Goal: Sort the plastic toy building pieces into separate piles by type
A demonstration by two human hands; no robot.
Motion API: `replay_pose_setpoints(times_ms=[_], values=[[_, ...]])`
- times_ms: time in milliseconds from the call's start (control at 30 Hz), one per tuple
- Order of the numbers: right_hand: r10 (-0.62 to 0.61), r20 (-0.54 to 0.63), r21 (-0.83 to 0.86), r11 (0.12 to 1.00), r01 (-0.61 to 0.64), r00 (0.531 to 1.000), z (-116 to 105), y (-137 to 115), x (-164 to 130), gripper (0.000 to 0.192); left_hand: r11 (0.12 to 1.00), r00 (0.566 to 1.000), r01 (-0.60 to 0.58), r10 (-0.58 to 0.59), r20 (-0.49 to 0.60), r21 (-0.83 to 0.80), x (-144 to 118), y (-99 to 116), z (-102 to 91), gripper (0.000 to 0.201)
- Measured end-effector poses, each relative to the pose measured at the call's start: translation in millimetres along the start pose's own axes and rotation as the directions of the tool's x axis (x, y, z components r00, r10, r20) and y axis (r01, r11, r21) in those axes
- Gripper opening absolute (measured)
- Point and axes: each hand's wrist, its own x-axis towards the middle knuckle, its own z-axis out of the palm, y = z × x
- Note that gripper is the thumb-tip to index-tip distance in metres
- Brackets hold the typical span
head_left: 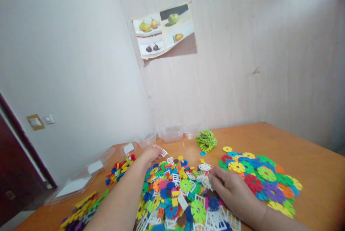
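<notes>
Between the fingertips of my left hand (152, 153) is a small white toy window piece (164, 153), held above the far edge of a mixed pile of plastic building pieces. My right hand (229, 185) is closed at the right side of that pile, its fingertips pinching a white lattice window piece (206, 182) partly hidden by the fingers. The pile has flower-shaped discs, such as a lime green disc (198, 211), small bricks and more white window pieces (215, 219). Just left of my right hand lies another white lattice piece (204, 166).
Sorted heaps surround the pile: large colourful discs (265, 174) on the right, a green stack (206, 141) behind, small bricks (120, 170) and linking pieces (81, 207) on the left. Clear plastic containers (172, 134) and lids (95, 167) line the far side of the wooden table (309, 155).
</notes>
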Motion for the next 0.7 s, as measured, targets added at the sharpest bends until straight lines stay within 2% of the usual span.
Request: replay_pose_setpoints(times_ms=[133, 267, 333, 567, 700], values=[[0.011, 0.017, 0.056, 0.998, -0.012, 1.000, -0.8, -2.0, -1.2, 0.033, 1.000, 0.997, 0.007, -0.008, -0.073, -0.008, 13.5, -2.4, 12.3, 0.012], [0.003, 0.016, 0.051, 0.999, -0.003, 1.000, -0.7, -0.4, -1.5, 0.034, 0.998, 0.994, -0.012, 0.019, -0.109, 0.058, 14.3, -9.7, 17.7, 0.013], [0.003, 0.008, 0.026, 1.000, -0.003, 1.000, -0.3, 1.0, -1.2, 0.034, 0.993, 0.996, -0.041, 0.049, -0.073, 0.112, 12.1, -12.2, 17.4, 0.012], [-0.004, 0.013, -0.013, 1.000, 0.004, 1.000, 0.2, 2.2, -0.1, 0.035, 0.951, 0.982, -0.143, 0.102, 0.157, 0.276, 9.1, -11.0, 21.4, 0.014], [0.001, 0.026, 0.010, 1.000, -0.001, 1.000, -0.2, 0.8, -1.1, 0.035, 0.929, 0.973, -0.169, 0.104, 0.204, 0.329, 11.2, -9.1, 27.4, 0.013]])
